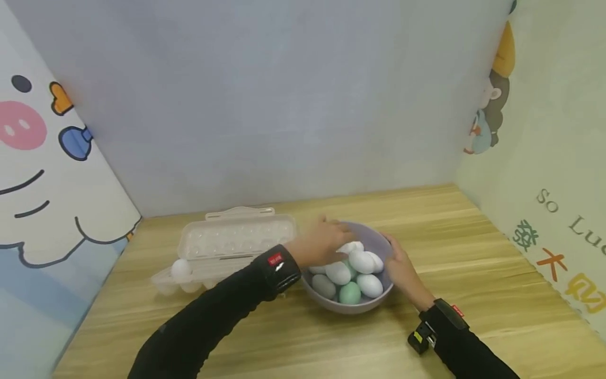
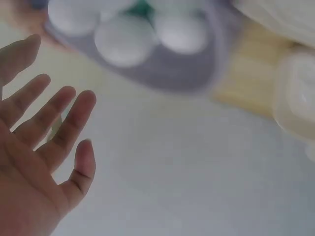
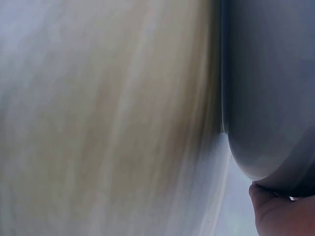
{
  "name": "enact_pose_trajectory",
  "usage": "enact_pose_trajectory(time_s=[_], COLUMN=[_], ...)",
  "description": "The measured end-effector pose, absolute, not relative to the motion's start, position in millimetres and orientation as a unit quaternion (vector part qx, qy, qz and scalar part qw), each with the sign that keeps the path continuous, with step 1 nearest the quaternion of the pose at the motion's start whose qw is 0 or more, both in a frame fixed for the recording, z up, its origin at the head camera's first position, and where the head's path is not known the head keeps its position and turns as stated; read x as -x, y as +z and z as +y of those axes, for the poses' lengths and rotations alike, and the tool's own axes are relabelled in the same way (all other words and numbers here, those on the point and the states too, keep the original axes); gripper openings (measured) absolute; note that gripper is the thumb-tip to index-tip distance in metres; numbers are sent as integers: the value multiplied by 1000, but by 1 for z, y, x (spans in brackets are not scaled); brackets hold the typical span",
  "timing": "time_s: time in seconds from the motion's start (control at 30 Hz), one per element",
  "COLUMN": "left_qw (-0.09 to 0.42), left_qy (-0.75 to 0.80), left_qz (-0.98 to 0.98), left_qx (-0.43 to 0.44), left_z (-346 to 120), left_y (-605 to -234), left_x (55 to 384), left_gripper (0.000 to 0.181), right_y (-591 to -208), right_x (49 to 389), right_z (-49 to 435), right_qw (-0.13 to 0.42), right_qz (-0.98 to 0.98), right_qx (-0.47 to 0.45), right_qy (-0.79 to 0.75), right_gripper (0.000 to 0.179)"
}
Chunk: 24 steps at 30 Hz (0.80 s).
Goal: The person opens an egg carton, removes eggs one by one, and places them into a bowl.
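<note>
A greyish-purple bowl [image 1: 372, 237] holds a heap of white, green and grey eggs [image 1: 370, 286]. Over the bowl's left side is my left hand [image 1: 322, 243], slightly blurred, its fingers spread. The left wrist view shows that hand [image 2: 44, 147] holding nothing, with the bowl [image 2: 167, 78] and white eggs [image 2: 125, 42] beyond it. At the right rim my right hand [image 1: 401, 268] grips the bowl, fingers outside it. Close up in the right wrist view, the right hand [image 3: 285, 214] touches the edge of the bowl [image 3: 275, 98].
Left of the bowl lies an opened clear plastic egg carton [image 1: 236, 237]. One white egg [image 1: 181, 269] sits in its front left corner; my left forearm hides part of the tray. All stand on a wood-grain table [image 1: 331, 347], with a plain wall behind and printed panels at both sides.
</note>
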State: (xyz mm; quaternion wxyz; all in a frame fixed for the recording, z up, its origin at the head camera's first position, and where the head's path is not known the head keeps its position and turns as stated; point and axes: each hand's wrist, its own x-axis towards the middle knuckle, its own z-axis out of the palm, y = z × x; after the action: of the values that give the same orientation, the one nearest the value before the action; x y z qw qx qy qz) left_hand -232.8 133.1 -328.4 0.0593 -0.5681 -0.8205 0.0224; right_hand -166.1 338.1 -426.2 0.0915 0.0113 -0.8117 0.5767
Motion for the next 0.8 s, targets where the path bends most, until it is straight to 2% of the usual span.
enact_pose_trajectory(time_s=[0.2, 0.33, 0.43, 0.57, 0.8], left_qw=[70, 79, 61, 0, -162], left_qy=[-42, -43, -60, -68, -44], left_qz=[-861, -881, -898, -931, -964], left_qx=[502, 465, 431, 359, 208], left_z=[50, -11, -52, -98, -158], left_y=[-305, -309, -321, -339, -362], left_x=[249, 259, 267, 276, 282], left_gripper=[37, 35, 33, 33, 44], right_y=[-429, -428, -427, -426, -424], right_x=[165, 162, 161, 160, 164], right_z=[344, 347, 349, 349, 340], right_qw=[88, 78, 77, 78, 73], right_qz=[-816, -819, -822, -827, -825], right_qx=[-8, -4, -5, -8, -13], right_qy=[571, 568, 564, 556, 560], right_gripper=[63, 63, 62, 61, 61])
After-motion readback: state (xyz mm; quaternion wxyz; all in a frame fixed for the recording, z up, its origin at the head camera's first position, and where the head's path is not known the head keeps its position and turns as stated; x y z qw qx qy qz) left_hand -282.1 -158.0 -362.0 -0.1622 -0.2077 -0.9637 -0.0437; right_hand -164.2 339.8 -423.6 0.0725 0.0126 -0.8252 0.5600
